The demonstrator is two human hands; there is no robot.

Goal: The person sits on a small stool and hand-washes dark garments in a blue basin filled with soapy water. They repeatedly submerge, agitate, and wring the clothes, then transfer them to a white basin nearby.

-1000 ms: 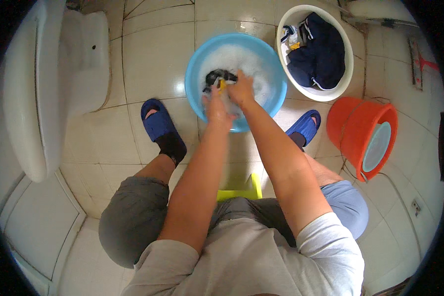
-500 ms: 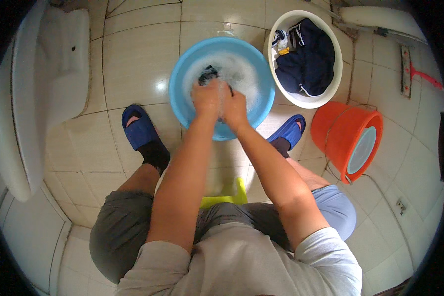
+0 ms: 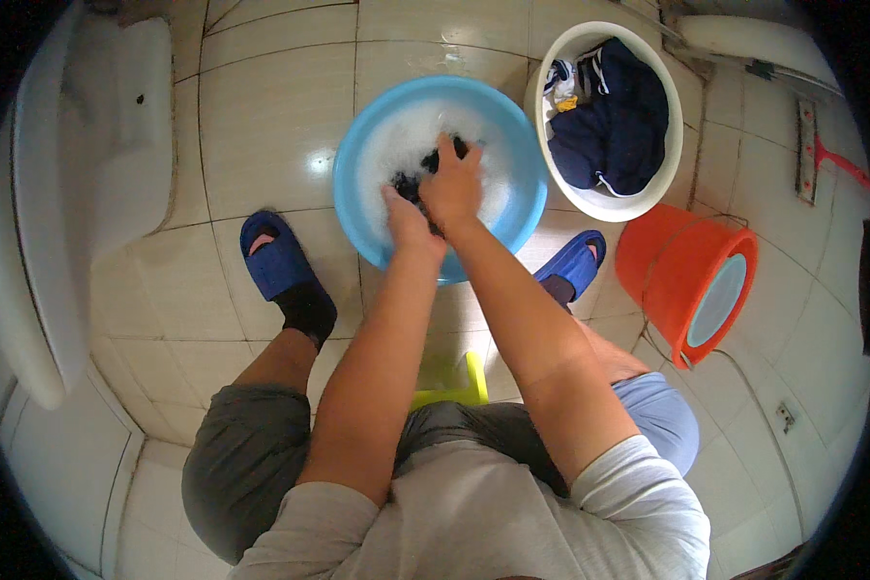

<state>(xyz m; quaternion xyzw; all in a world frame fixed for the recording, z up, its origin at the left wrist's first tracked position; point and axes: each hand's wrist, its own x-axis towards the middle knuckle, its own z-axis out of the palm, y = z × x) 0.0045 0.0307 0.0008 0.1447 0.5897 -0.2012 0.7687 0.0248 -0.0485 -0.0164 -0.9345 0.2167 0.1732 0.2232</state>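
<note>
A light blue basin (image 3: 350,208) of foamy water (image 3: 377,145) stands on the floor between my feet. In the suds lies a wet, dark piece of cloth (image 3: 406,186); its exact kind I cannot make out. My left hand (image 3: 413,227) grips its near left part, over the basin's near side. Just right of it and farther in, my right hand (image 3: 452,186) bends its fingers round the cloth, and a dark bit shows by the fingertips. Both hands are close together, and part of the cloth is hidden under them.
A white tub (image 3: 609,206) with navy clothes (image 3: 638,116) stands at the basin's right. Nearer me, an orange bucket (image 3: 643,266) lies tilted by the tiled wall, a squeegee (image 3: 806,155) beyond it. Blue slippers (image 3: 285,261) flank the basin; a yellow-green stool (image 3: 475,382) is under me.
My hands, pressed together over the suds before, have shifted apart. The left has come nearer me, the right has moved over the cloth, and more of the dark cloth shows.
</note>
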